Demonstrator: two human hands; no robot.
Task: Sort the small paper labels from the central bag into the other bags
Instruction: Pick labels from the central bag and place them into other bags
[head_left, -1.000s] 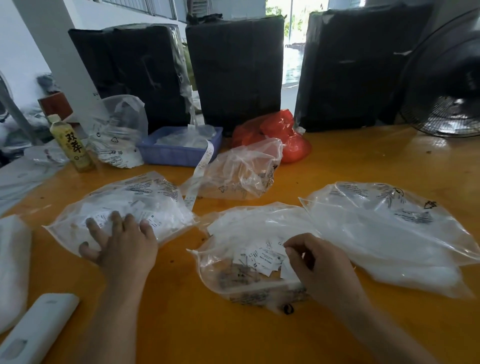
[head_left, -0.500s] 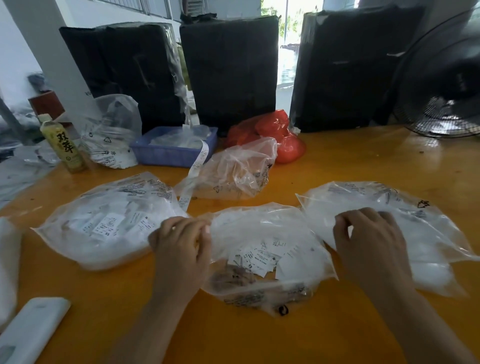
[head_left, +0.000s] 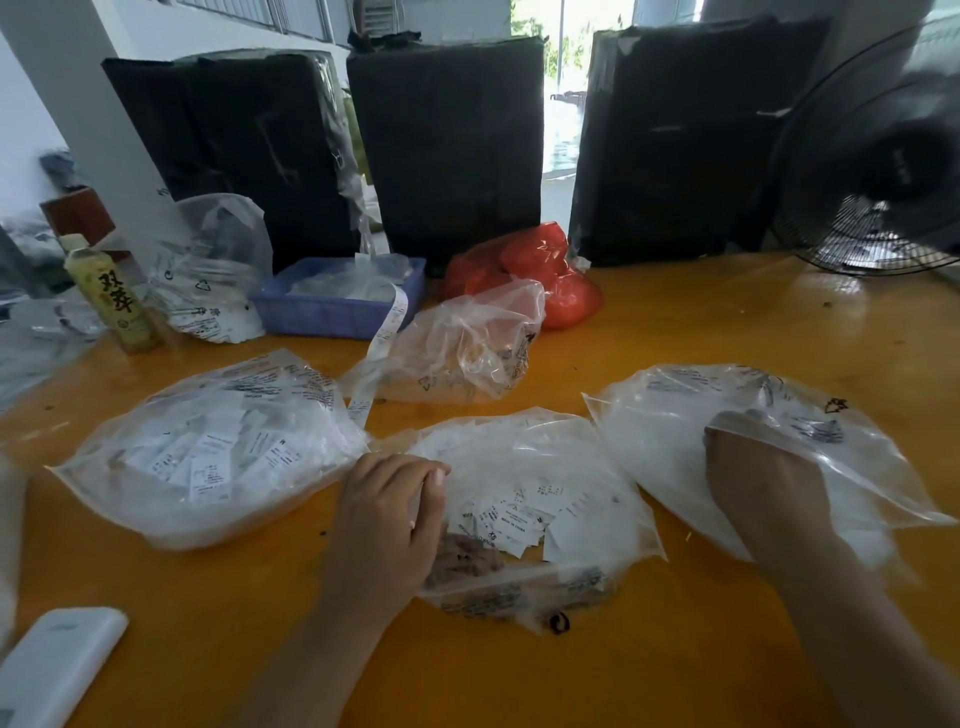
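Left hand (head_left: 387, 519) since a second ago: moved off left bag (head_left: 208, 447) to left edge of central bag (head_left: 535, 514), fingers curled together at plastic (whether pinching label, cannot tell). Right hand (head_left: 763, 483) left central bag, now inside right bag (head_left: 753, 431) under film, fingers bent; contents of grip unclear. Labels (head_left: 519, 514) lie loose in central bag on table (head_left: 675, 675). Bags unmoved.

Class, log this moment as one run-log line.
left hand: at central bag, curled | right hand: inside right bag | left bag: untouched
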